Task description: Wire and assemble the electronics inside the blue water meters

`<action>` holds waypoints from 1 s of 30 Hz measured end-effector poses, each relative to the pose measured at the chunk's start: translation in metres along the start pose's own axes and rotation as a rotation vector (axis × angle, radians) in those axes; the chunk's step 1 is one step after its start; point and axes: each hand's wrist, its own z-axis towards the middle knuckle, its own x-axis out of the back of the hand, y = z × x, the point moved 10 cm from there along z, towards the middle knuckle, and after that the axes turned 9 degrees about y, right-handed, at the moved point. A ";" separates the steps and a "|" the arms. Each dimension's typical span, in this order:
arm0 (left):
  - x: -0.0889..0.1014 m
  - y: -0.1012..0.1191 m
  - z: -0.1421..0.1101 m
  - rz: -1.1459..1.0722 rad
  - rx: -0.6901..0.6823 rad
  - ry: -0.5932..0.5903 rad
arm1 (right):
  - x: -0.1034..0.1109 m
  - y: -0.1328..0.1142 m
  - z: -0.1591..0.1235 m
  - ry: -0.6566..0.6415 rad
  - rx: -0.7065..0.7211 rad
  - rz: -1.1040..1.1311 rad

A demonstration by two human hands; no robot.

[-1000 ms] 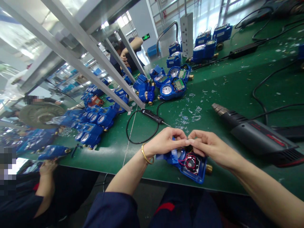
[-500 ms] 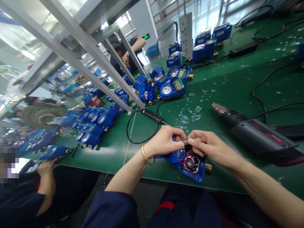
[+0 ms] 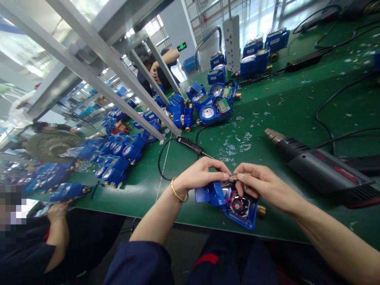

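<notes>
- Wires look fiddly: left hand (image 3: 202, 176) and right hand (image 3: 264, 186) both pinch thin wires (image 3: 233, 177) at the fingertips
- Open blue water meter (image 3: 237, 208) sits at 6 o'clock on the green bench (image 3: 297, 107), right under the hands
- Plastic shell seems light, wires fragile; I'd hold the shell or brass end (image 3: 261, 210)
- Heat gun (image 3: 320, 166) at 3 o'clock

Heat gun (image 3: 323, 168) beside right hand (image 3: 267, 186)

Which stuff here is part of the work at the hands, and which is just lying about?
In use: left hand, right hand, the thin wires between their fingertips, the opened blue water meter.
Lying about: hot-air gun, soldering iron, other blue water meters, power strip.
</notes>
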 end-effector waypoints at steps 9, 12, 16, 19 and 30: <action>-0.001 -0.006 -0.001 -0.038 0.034 0.042 | 0.002 0.004 0.000 -0.033 -0.035 0.056; -0.005 -0.005 -0.001 -0.032 0.048 0.024 | 0.002 0.004 0.000 -0.012 -0.009 0.007; -0.005 -0.006 -0.001 0.018 0.074 0.041 | 0.001 0.000 0.000 0.023 0.040 -0.059; -0.007 -0.006 0.000 0.021 0.074 0.031 | 0.001 -0.003 -0.001 0.075 0.077 -0.094; -0.007 0.000 0.001 0.206 -0.067 0.058 | -0.009 0.007 -0.006 -0.135 -0.009 -0.267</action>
